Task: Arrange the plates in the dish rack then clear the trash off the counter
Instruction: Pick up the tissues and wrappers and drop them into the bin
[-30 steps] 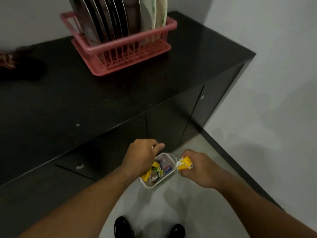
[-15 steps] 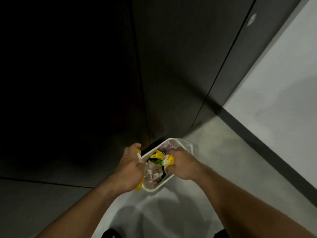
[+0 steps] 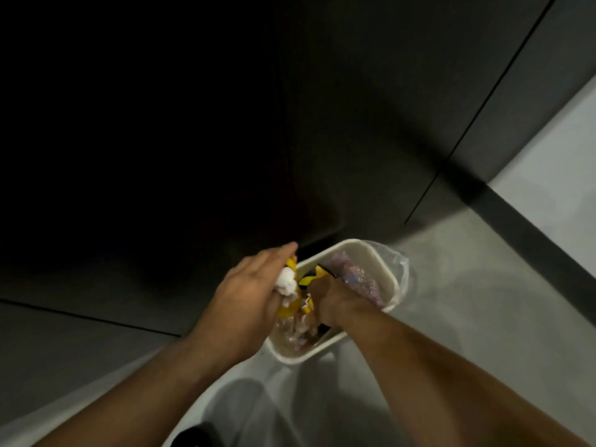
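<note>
White tissue (image 3: pixel 287 283) and yellow wrapper (image 3: pixel 285 309) are hanging over the bin (image 3: pixel 303 356).
I am pinching both in my left hand (image 3: pixel 251 295) at the bin's nine-o'clock rim so they fall inside; my right hand (image 3: pixel 335 301) is reaching in at six o'clock, fingers curled, and I cannot tell whether it is gripping anything.

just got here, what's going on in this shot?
A person leans over a small white bin on the floor beside dark cabinets, getting rid of trash. The left hand holds crumpled white paper and a yellow wrapper over the bin's edge. The right hand is curled down inside the bin; whether it grips anything is hidden.
</note>
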A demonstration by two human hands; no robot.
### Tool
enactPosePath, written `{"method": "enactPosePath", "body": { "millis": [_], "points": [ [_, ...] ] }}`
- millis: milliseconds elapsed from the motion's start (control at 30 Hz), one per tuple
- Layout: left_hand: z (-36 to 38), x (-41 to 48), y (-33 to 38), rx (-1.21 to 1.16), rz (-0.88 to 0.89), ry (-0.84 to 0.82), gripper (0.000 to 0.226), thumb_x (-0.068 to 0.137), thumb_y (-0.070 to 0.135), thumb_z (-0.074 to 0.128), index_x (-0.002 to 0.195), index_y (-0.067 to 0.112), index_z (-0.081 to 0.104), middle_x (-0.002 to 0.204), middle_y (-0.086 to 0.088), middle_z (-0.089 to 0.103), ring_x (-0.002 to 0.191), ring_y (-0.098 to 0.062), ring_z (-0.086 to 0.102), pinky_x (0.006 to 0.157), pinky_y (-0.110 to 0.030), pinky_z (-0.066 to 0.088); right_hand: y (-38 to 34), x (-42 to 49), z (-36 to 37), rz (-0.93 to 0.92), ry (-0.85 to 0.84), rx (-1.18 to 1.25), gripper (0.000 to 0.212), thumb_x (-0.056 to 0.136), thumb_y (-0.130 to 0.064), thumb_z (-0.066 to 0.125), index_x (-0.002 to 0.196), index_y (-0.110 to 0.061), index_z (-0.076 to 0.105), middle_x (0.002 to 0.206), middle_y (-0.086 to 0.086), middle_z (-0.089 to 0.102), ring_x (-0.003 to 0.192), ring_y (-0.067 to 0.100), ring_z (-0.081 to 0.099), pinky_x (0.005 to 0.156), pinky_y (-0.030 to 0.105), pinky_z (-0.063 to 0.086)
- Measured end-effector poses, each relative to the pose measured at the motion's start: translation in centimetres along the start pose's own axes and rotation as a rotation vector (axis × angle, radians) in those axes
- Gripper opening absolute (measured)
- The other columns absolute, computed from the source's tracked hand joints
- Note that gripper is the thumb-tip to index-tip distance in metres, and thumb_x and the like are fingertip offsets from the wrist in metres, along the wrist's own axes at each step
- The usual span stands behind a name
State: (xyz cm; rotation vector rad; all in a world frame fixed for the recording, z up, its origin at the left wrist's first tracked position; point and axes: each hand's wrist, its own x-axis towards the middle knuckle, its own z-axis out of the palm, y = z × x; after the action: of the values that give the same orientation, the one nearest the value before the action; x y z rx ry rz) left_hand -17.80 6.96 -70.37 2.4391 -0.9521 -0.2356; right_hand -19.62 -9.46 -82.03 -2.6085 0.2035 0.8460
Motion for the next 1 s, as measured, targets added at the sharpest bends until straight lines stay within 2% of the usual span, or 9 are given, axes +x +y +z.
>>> {"method": "enactPosePath", "body": {
  "millis": [67, 167, 267, 400, 533, 667, 833, 900, 1000],
  "points": [
    [0.6, 1.2, 1.1, -0.023, 0.035, 0.004, 0.064, 0.091, 0.015, 0.061, 0.147, 0.030, 0.035, 0.140, 0.009, 0.048, 0.124, -0.009, 0.045, 0.102, -0.025, 0.040, 0.4, -1.6, -1.7, -0.036, -0.034, 0.073, 0.046, 0.080, -0.033, 0.075, 0.123, -0.021, 0.062, 0.122, 0.001, 0.061, 0.113, 0.023, 0.058, 0.097, 0.035, 0.047],
    [1.6, 3.4, 2.6, -0.067, 0.075, 0.057, 0.059, 0.093, 0.019, 0.058, 0.147, 0.030, 0.034, 0.141, 0.010, 0.044, 0.121, -0.008, 0.048, 0.097, -0.021, 0.042, 1.6, -4.0, -4.1, -0.013, 0.017, 0.155, 0.047, 0.089, -0.024, 0.064, 0.133, -0.011, 0.054, 0.122, 0.007, 0.061, 0.114, 0.023, 0.057, 0.099, 0.029, 0.041],
    [3.6, 4.8, 2.9, -0.027, 0.057, 0.069, 0.059, 0.092, 0.020, 0.059, 0.145, 0.027, 0.034, 0.138, 0.006, 0.045, 0.113, -0.015, 0.056, 0.091, -0.028, 0.050, 3.2, -5.8, -5.7, 0.067, 0.072, 0.267, 0.028, 0.083, -0.004, 0.064, 0.109, -0.015, 0.063, 0.087, -0.002, 0.066, 0.078, 0.011, 0.063, 0.068, 0.018, 0.051],
    [7.8, 4.7, 1.4, 0.089, 0.051, -0.093, 0.062, 0.089, 0.023, 0.061, 0.145, 0.027, 0.036, 0.136, 0.004, 0.050, 0.122, -0.016, 0.048, 0.100, -0.030, 0.042, 4.5, -7.6, -6.8, 0.146, 0.099, 0.349, 0.020, 0.088, -0.009, 0.069, 0.100, -0.024, 0.073, 0.101, 0.000, 0.070, 0.080, 0.006, 0.062, 0.058, 0.011, 0.044],
    [10.8, 3.8, -1.1, 0.371, 0.072, -0.177, 0.043, 0.089, 0.030, 0.056, 0.132, 0.026, 0.051, 0.134, 0.004, 0.050, 0.123, -0.018, 0.039, 0.103, -0.033, 0.035, 4.4, -8.3, -6.9, 0.168, 0.157, 0.382, 0.024, 0.094, -0.013, 0.063, 0.113, -0.026, 0.070, 0.106, -0.005, 0.060, 0.089, 0.007, 0.057, 0.066, 0.015, 0.045],
    [11.9, 4.8, -1.7, 0.567, -0.008, -0.324, 0.036, 0.088, 0.020, 0.061, 0.123, 0.014, 0.059, 0.130, -0.007, 0.047, 0.117, -0.026, 0.047, 0.095, -0.038, 0.045, 4.1, -8.4, -6.9, 0.178, 0.232, 0.382, 0.028, 0.093, -0.016, 0.064, 0.120, -0.024, 0.067, 0.113, -0.001, 0.065, 0.096, 0.013, 0.062, 0.082, 0.027, 0.057],
    [12.6, 6.9, -0.7, 0.509, -0.080, -0.550, 0.027, 0.096, 0.007, 0.043, 0.113, 0.009, 0.063, 0.118, -0.011, 0.067, 0.109, -0.032, 0.064, 0.088, -0.044, 0.052, 3.0, -8.8, -6.1, 0.173, 0.241, 0.347, 0.025, 0.093, -0.016, 0.063, 0.118, -0.021, 0.067, 0.114, 0.003, 0.065, 0.095, 0.014, 0.063, 0.077, 0.021, 0.055],
    [12.6, 6.7, -0.7, 0.427, -0.142, -0.611, 0.032, 0.096, 0.011, 0.047, 0.127, 0.008, 0.055, 0.128, -0.012, 0.061, 0.118, -0.032, 0.059, 0.094, -0.043, 0.049, 2.5, -9.4, -6.1, 0.163, 0.208, 0.338, 0.020, 0.091, -0.014, 0.064, 0.110, -0.021, 0.070, 0.105, 0.001, 0.066, 0.092, 0.013, 0.063, 0.076, 0.022, 0.055],
    [11.7, 5.7, -1.3, 0.267, -0.201, -0.750, 0.093, 0.085, 0.010, 0.068, 0.153, 0.002, 0.005, 0.151, -0.013, 0.037, 0.134, -0.031, 0.042, 0.100, -0.033, 0.040, 1.8, -10.1, -6.4, 0.117, 0.151, 0.294, 0.018, 0.090, -0.016, 0.064, 0.105, -0.021, 0.074, 0.096, -0.003, 0.067, 0.090, 0.013, 0.063, 0.070, 0.020, 0.051]
  ]
}}
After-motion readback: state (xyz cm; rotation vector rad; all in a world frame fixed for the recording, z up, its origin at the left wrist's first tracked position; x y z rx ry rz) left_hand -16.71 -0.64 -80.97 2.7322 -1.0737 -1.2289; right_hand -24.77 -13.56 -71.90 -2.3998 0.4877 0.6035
